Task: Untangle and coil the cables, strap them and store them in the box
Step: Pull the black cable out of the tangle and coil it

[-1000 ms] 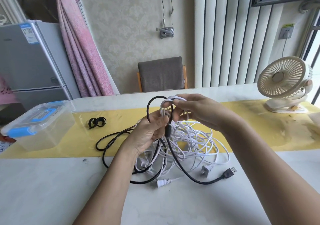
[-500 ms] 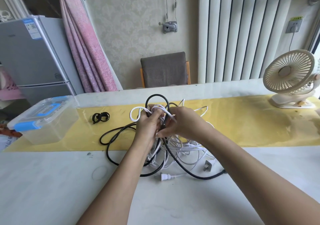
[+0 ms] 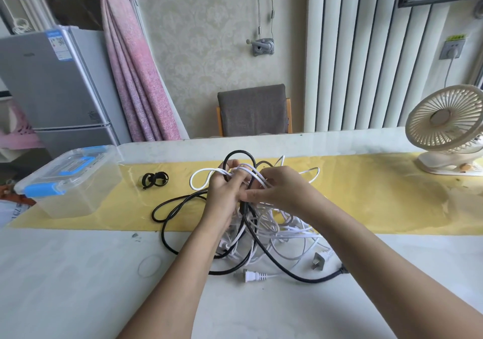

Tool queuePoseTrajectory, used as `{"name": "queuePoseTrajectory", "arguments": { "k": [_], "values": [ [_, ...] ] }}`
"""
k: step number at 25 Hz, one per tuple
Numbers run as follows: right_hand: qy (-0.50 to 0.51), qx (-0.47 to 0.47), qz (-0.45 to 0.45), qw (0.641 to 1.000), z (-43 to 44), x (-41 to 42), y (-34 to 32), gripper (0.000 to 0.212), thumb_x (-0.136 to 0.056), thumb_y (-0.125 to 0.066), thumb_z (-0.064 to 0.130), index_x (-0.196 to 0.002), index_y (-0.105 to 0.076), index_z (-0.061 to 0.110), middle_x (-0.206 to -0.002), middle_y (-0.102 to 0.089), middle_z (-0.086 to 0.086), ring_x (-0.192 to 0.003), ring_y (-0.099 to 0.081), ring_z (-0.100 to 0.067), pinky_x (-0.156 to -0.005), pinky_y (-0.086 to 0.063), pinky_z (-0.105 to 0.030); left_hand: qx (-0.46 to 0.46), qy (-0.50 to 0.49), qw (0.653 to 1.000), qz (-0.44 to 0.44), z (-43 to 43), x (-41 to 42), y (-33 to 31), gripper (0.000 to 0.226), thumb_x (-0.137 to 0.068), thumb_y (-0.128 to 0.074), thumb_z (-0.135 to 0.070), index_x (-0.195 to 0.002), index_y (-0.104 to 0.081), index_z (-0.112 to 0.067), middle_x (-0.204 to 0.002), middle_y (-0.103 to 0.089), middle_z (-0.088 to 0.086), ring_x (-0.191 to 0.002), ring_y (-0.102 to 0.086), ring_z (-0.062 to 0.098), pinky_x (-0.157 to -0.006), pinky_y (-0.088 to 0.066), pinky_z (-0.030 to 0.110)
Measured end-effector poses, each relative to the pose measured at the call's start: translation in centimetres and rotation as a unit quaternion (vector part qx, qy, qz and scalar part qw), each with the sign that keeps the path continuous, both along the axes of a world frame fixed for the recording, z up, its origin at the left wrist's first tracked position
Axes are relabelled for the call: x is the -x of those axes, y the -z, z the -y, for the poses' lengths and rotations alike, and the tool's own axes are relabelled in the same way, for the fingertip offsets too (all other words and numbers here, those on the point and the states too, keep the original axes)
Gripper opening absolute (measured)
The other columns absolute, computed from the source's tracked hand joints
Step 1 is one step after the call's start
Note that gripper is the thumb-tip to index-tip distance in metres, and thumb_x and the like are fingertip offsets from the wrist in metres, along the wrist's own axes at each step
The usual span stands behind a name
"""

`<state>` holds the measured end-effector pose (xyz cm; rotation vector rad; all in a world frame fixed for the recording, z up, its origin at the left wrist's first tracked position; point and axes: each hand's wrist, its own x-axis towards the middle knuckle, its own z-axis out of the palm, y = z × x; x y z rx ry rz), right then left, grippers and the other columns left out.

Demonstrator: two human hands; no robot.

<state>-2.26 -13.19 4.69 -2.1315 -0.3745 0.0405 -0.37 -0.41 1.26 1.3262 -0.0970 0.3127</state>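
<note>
Two hands meet at mid-table, the left hand (image 3: 226, 195) and the right hand (image 3: 282, 192). One black cable (image 3: 167, 208) runs through the tangle. The white cables (image 3: 287, 234) are too knotted to count, but two white plugs show on the near side: a two-pin plug (image 3: 251, 276) and, to its right, a second plug (image 3: 319, 260). Two black strap loops (image 3: 155, 179) lie left of the hands. There is one clear box (image 3: 68, 181) at the left, one fan (image 3: 447, 129) at the right, and one chair (image 3: 254, 111) and one fridge (image 3: 57, 82) on the far side.
</note>
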Motion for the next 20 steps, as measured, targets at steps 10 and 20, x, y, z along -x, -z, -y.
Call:
{"name": "queuePoseTrajectory", "arguments": {
  "k": [10,20],
  "values": [
    [0.044,0.084,0.027,0.995,-0.9,0.4,-0.1,0.030,-0.075,-0.074,0.034,-0.073,-0.053,0.012,-0.056,-0.043,0.005,-0.051,-0.037,-0.009,-0.041,-0.025,-0.020,-0.038,-0.012,0.999,-0.001,-0.1,-0.6,0.5,0.026,-0.093,-0.053,-0.005,-0.074,-0.041,-0.016,-0.048,-0.049,-0.015,-0.047,-0.048,-0.001,-0.051,-0.040,0.015],
    [0.019,0.066,0.038,0.997,2.1,0.4,-3.4,0.034,-0.069,-0.080,0.028,-0.065,-0.061,0.001,-0.059,-0.038,-0.006,-0.055,-0.030,-0.017,-0.049,-0.019,-0.028,-0.152,0.069,0.985,0.035,-1.4,-0.5,-0.6,0.028,-0.088,-0.060,-0.001,-0.071,-0.041,-0.014,-0.069,-0.062,-0.005,-0.048,-0.057,0.009,-0.043,-0.043,0.020]
  ]
}}
